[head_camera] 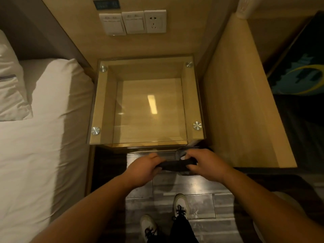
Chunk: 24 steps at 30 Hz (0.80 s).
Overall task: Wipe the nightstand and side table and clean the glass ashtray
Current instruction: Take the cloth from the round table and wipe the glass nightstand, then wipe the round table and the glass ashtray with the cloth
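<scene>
From the head view you are standing in front of the glass-topped nightstand [147,102], looking straight down through its clear top into a wooden box frame. Four round metal studs pin the glass at its corners, and a ceiling light reflects as a pale bar near the middle.

Your left hand [146,168] and your right hand [204,164] are held together just in front of the nightstand's near edge, above the dark wood-look floor [189,188]. Both are clenched on a dark cloth [172,165] stretched between them: the left fingers curl round its left end, the right fingers pinch its right end.

Behind the right hand a clear, glassy rim shows; it looks like the glass ashtray [182,153], held in the right hand against the cloth, though the hand and the cloth hide most of it.

The bed [40,146] with white sheets lies to the left of the nightstand, with a pillow [12,92] at its head. Two switches and a wall socket [155,21] sit on the wooden panel above the nightstand. A wooden partition [242,106] rises on the right. Your two white sneakers [181,205] stand on the floor below your hands.
</scene>
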Available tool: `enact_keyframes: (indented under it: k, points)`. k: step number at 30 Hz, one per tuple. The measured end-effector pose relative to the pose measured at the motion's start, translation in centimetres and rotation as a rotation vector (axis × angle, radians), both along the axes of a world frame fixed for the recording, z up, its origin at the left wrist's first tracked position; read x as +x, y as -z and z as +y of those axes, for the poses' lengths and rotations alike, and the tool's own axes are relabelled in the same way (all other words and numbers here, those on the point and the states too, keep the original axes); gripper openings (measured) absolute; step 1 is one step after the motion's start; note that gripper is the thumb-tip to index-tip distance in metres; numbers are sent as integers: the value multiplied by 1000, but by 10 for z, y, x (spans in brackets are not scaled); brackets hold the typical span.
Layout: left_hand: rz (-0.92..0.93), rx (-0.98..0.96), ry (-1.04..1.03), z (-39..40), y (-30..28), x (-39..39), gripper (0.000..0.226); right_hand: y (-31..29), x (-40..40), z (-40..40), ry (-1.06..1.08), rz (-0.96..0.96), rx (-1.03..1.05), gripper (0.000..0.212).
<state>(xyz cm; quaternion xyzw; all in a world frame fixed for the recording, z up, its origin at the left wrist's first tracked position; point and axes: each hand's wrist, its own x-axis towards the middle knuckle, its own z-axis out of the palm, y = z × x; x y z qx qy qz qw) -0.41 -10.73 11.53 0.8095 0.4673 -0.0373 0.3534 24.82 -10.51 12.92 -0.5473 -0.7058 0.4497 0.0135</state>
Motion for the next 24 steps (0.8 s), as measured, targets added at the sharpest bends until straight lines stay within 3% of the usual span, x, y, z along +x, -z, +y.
enact_keyframes:
  k: [9, 17, 24]
  points:
    - [19, -45, 283, 8, -66, 42, 24, -44, 46, -73, 256, -113, 71, 21]
    - [-56, 113, 690, -64, -110, 140, 24, -94, 93, -243, 647, -197, 115, 19]
    - [-167, 128, 1021, -183, -125, 291, 29, -118, 174, -424, 1024, -270, 67, 16]
